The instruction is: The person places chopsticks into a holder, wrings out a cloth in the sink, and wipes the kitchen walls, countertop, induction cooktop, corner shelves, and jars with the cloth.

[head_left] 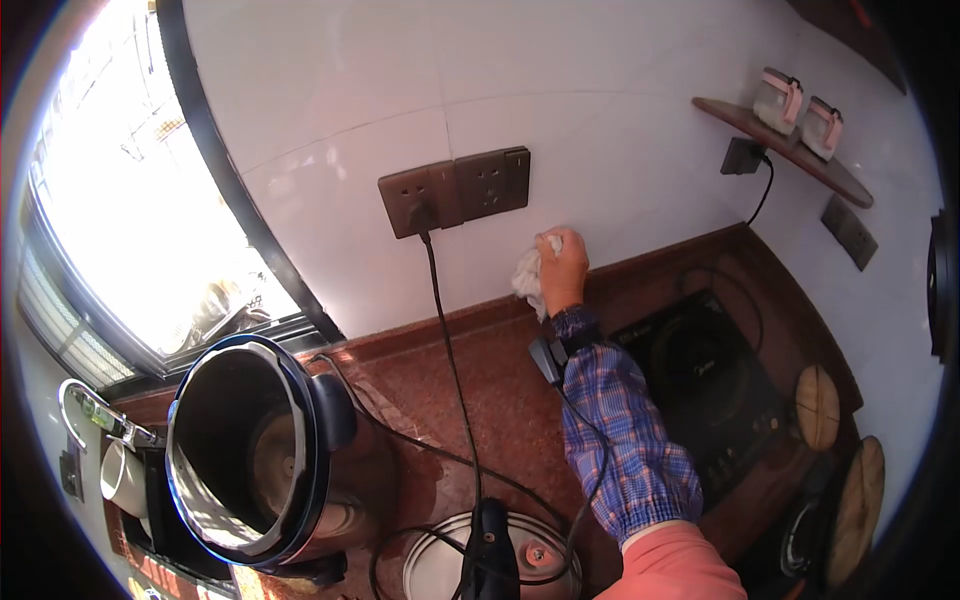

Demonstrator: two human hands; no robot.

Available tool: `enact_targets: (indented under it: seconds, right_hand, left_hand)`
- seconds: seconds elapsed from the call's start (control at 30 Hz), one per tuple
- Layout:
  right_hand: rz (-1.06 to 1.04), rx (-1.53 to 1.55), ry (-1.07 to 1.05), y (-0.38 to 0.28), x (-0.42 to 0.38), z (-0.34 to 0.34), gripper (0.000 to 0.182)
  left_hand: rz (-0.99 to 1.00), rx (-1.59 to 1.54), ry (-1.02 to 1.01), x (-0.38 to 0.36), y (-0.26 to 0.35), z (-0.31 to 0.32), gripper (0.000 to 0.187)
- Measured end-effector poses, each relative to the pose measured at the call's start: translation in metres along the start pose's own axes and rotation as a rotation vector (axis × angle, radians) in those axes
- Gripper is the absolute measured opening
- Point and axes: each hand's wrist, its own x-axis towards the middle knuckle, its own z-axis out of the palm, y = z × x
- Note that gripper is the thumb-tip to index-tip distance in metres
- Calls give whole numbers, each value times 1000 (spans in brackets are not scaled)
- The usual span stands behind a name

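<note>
My right hand (565, 270) is closed on a crumpled white cloth (528, 275) and presses it against the white tiled wall (340, 220), just above the counter's raised back edge. A blue plaid sleeve cover (620, 430) reaches over the forearm from a pink sleeve. Beside the wrist is a small grey device (546, 358) with a thin dark cable. To the right of the forearm lies a black induction cooktop (700, 370). My left hand is out of view.
An open pressure cooker (335, 480) stands at left. A lid (430, 560) lies at the front, with a black handle and loose cords over it. A power cord (445, 340) hangs from the wall sockets (455, 190). Two jars (778, 100) sit on a corner shelf (740, 118).
</note>
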Motion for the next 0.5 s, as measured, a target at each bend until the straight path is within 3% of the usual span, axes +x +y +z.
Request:
enact_targets:
  seconds: [0.1,0.17,0.2,0.27,0.37,0.4,0.43,0.5]
  right_hand:
    - [118,-91,108,52,-7,-2,23]
    - [509,-143,80,81,-9,-26,28]
    - [500,-133,76,86,-2,-23,28]
    - [481,171,409,70,6,-19,27]
    - [399,-41,306,20,-17,0,28]
    - [212,-183,217,40,-39,14,29]
    - [196,-172,206,43,-46,13,29]
    - [66,-164,-34,57,-54,6,34]
  left_hand:
    - [-6,3,-8,-2,1,-5,55]
    - [-7,1,8,-2,-3,-5,55]
    - [2,7,17,-1,-3,-3,55]
    - [-15,12,20,-4,-2,-2,55]
    - [-48,0,13,-4,-2,-4,57]
    - [-45,-3,5,-5,-4,-2,57]
    - [-35,-4,-4,-5,-6,-1,58]
    - [-41,-8,-1,-4,-7,-4,58]
